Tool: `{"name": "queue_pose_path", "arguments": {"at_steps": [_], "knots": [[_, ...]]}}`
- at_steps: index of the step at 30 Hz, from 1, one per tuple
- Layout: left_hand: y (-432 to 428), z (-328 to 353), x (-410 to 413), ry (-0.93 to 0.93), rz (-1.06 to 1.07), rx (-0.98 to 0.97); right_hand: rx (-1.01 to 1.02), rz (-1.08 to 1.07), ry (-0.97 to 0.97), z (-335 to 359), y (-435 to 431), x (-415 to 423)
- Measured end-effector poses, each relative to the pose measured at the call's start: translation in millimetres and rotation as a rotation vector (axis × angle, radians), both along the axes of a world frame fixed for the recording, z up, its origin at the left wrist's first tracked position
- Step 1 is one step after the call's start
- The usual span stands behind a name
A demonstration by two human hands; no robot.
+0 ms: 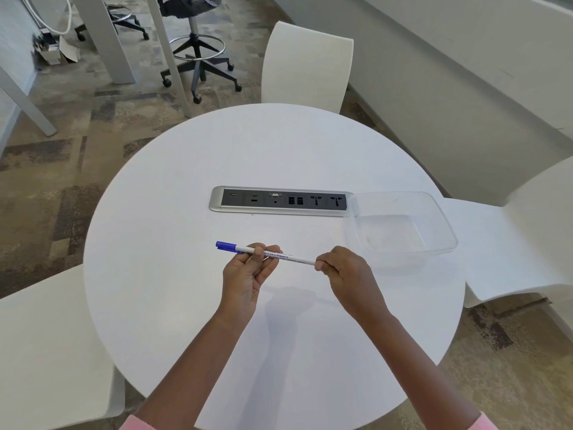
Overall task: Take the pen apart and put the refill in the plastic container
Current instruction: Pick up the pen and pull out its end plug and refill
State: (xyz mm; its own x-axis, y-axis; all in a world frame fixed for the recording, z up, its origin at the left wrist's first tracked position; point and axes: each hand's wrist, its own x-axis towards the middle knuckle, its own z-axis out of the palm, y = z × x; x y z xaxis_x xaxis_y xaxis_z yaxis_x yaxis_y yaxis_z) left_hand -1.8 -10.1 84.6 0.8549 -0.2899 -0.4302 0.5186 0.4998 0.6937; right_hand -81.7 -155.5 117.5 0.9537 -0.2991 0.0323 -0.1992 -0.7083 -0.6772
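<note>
The slim white-barrelled pen with the blue cap (269,254) is being held level above the round white table (186,181), its cap pointing toward nine o'clock and its plain end toward three o'clock. The left hand (248,274) is pinching the barrel just inside the cap, while the right hand (344,271) is closing its fingertips over the far end. To separate it cleanly, I judge the left should be gripping firm as an anchor while the right is twisting or pulling the end plug straight along the barrel's line, so nothing bends. The clear rectangular plastic container (446,225) is sitting empty at about two o'clock from the pen, nearby, its corner overlapping the silver and black socket strip (279,200).
</note>
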Motion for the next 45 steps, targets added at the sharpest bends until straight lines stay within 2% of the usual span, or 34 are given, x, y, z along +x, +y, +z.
{"name": "queue_pose_path", "arguments": {"at_steps": [3,5,7,13,16,19,24,26,28,32,37,41,45], "knots": [[1,0,0,-0.011,-0.009,0.023,0.278,-0.034,0.150,2,-5,3],[0,0,-1,-0.001,-0.001,0.019,0.342,-0.045,0.164,3,-5,2],[0,-1,0,0.013,0.012,0.004,0.268,-0.030,0.121,1,-4,0],[2,0,2,0.015,0.002,-0.005,-0.169,0.048,-0.113,-3,0,-7],[2,1,1,0.014,-0.005,-0.010,-0.257,0.081,-0.142,-1,1,-6],[1,1,0,0.003,-0.017,-0.003,-0.144,0.083,-0.086,0,0,-5],[2,1,0,-0.014,-0.027,0.018,0.319,-0.025,0.127,1,-5,-1],[2,0,-1,-0.011,-0.027,0.021,0.415,-0.048,0.201,2,-7,0],[2,-1,-2,-0.001,-0.018,0.014,0.322,-0.043,0.186,1,-5,-1],[2,-1,0,0.008,-0.004,0.001,0.056,0.004,-0.006,-1,2,-6],[4,-1,-2,0.011,-0.009,0.004,-0.204,0.070,-0.115,1,5,-7],[4,1,-3,-0.005,-0.013,0.006,-0.171,0.070,-0.073,2,6,-6],[5,0,-4,-0.028,-0.025,0.023,0.131,0.021,0.119,3,1,-5]]}}
